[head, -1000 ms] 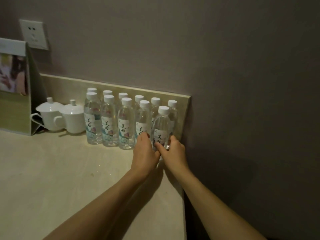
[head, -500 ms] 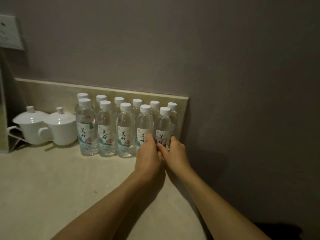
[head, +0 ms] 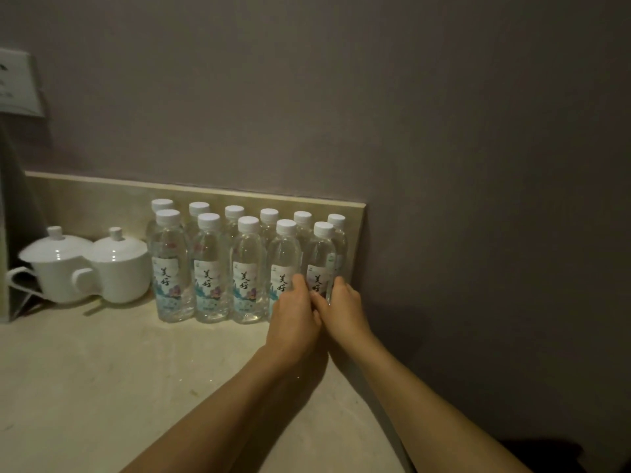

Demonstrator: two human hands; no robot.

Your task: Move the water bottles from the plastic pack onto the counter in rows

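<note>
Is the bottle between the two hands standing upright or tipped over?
Upright. The bottle stands on the counter with its white cap on top, level with its row, the left hand and right hand at its base.

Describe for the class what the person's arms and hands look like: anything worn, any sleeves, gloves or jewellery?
Both forearms are bare right to the bottom edge of the picture, with no sleeves visible. The left hand and right hand wear no gloves. No watch, bracelet or ring shows, though the light is dim.
</note>
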